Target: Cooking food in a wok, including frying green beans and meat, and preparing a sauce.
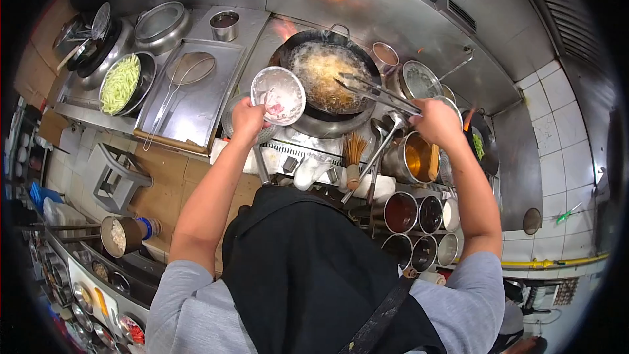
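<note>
With my left hand (249, 120) I grip the rim of a metal bowl (287, 89), tilted beside the wok; its inside is coated white and holds a few pinkish pieces. My right hand (437, 120) is closed around metal tongs (381, 93), whose tips reach over the bubbling oil. Pale golden pieces fry in the foaming oil (327, 71) of the black wok (371, 59) on the burner. Flames show at the wok's far left edge. Below the bowl lies a perforated metal ladle (263, 133), partly hidden by my left hand.
Left are a metal tray (196, 103) with a wire skimmer (190, 68) and a bowl of cut green vegetable (119, 86). A bamboo brush (353, 157), ladles and a pot of amber liquid (417, 157) stand near my right arm. Sauce containers (400, 212) sit below; a grey stool (115, 174) stands left.
</note>
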A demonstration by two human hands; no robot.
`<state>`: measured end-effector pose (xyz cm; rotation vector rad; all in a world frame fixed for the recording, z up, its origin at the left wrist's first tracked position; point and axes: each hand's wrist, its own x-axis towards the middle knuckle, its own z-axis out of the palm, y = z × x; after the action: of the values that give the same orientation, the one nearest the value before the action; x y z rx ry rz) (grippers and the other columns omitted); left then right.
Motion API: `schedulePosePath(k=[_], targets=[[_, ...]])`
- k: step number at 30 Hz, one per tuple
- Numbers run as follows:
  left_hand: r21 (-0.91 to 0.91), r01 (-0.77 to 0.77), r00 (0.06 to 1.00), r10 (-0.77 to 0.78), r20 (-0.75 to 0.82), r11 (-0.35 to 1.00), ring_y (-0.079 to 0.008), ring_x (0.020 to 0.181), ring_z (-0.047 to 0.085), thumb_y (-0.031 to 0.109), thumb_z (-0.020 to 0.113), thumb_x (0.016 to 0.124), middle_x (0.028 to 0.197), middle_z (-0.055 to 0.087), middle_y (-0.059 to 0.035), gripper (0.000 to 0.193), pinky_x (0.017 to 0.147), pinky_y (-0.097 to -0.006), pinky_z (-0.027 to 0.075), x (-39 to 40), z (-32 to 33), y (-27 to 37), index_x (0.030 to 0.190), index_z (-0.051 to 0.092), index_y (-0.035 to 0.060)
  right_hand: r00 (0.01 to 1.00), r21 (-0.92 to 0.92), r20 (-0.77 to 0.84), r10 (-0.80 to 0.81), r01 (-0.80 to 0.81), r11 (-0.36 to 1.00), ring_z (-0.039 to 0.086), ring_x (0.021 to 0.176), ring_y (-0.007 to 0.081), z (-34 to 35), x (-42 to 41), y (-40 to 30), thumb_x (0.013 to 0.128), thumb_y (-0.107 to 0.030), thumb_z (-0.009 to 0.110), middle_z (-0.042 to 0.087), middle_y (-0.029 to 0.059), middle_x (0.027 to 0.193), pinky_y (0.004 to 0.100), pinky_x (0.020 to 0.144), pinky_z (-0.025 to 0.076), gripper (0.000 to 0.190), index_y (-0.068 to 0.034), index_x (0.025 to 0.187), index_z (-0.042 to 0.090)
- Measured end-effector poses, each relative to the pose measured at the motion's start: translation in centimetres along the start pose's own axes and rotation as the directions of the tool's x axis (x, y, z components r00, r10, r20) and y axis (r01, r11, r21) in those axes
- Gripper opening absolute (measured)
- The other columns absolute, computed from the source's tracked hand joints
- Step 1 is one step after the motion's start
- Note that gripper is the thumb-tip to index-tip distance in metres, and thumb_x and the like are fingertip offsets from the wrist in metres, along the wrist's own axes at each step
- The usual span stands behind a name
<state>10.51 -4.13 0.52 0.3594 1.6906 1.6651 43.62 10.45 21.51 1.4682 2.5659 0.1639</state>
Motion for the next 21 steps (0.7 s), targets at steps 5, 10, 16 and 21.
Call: schedulePosePath(k=[5,10,16,21], targets=[[-0.007,-0.064,0.998,0.064,0.001,0.998,-0.0147,0.061,0.06,-0.001,0.059,0.081,0.075,0.059,-0.0062,0.002,0.049,-0.0295,0.056,-1.1,1.0,0.9,0.082,0.057,-0.001,0.975,0.073,0.021,-0.223,0.221,0.973,0.065,0.103,0.0354,-4.3,-3.6,-3.5,0.081,-0.023,0.072,0.068,0.0156,0.113,0.0455,0.087,0.052,0.043,-0.009,0.12,0.065],[0.019,-0.121,0.992,0.12,0.024,0.992,-0.0148,0.058,0.058,-0.002,0.058,0.079,0.073,0.056,-0.0061,0.005,0.049,-0.0304,0.057,-2.1,2.3,1.8,0.077,0.054,-0.0004,0.956,-0.017,0.022,-0.294,0.294,0.956,0.065,0.1,0.0342,-2.4,-3.6,-5.8,0.084,-0.019,0.067,0.068,0.0137,0.108,0.045,0.084,0.052,0.04,-0.008,0.122,0.064],[-0.048,-0.067,0.993,0.062,-0.099,0.997,-0.0177,0.059,0.061,-0.003,0.056,0.078,0.076,0.06,-0.0091,0.006,0.047,-0.0306,0.055,-0.3,-0.3,-0.8,0.084,0.057,-0.0013,0.971,0.02,-0.003,-0.24,0.24,0.971,0.065,0.104,0.0352,-2.9,-2.7,-3.7,0.086,-0.024,0.068,0.069,0.0164,0.11,0.0444,0.09,0.051,0.035,-0.01,0.118,0.067],[-0.05,-0.019,0.99,0.012,-0.139,0.999,-0.0185,0.063,0.063,-0.002,0.055,0.078,0.081,0.063,-0.0096,0.018,0.05,-0.0311,0.057,-0.9,-0.7,-0.3,0.094,0.062,-0.002,0.989,0.048,0.108,-0.101,0.096,0.994,0.065,0.104,0.0354,2.4,3.5,-4.3,0.082,-0.029,0.069,0.069,0.0171,0.11,0.0449,0.09,0.052,0.041,-0.012,0.118,0.068]])
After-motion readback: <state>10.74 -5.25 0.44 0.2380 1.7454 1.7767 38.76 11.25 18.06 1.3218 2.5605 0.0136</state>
